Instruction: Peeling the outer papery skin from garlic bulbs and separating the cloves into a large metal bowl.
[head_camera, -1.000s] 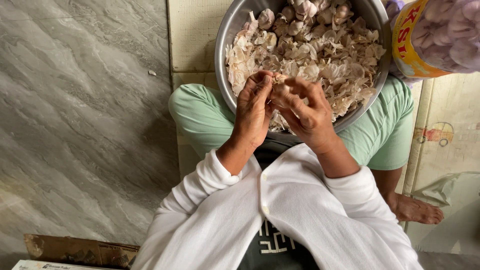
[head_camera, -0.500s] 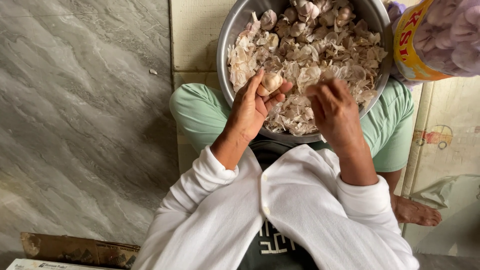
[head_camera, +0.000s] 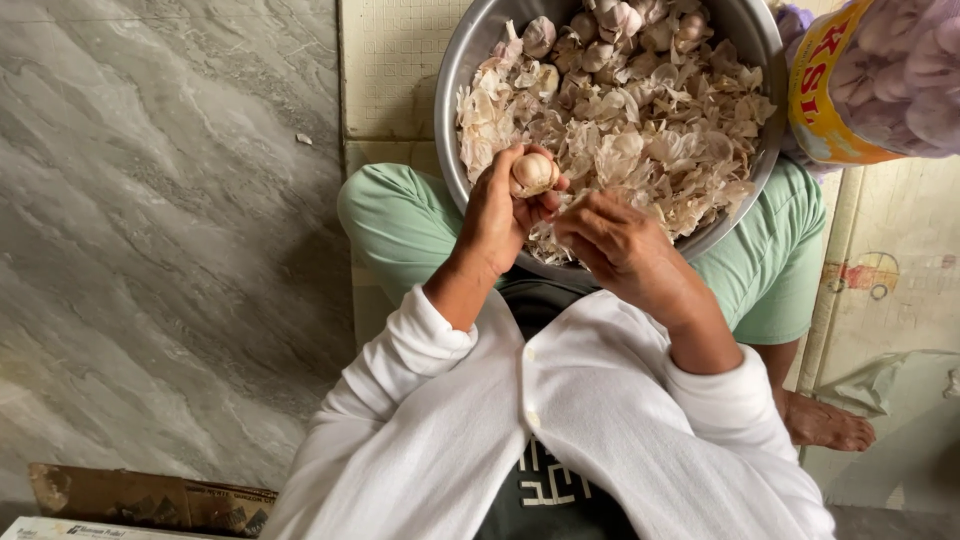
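Garlic bulb (head_camera: 534, 172) pinched in the left hand (head_camera: 505, 215) above the steel bowl (head_camera: 452, 80).
The right hand (head_camera: 612, 240) appeared curled, seemingly empty; a loose pinch risked dropping the bulb among the papery skins (head_camera: 640, 150).

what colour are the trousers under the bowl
Light mint green trousers, seen clearest in the head view beside the steel bowl.

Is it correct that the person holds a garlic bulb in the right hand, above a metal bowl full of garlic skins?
Not quite. The head view shows the garlic bulb in the left hand, not the right. The right hand is beside it, close to the bulb. The rest is correct: both hands are above the metal bowl full of garlic skins.
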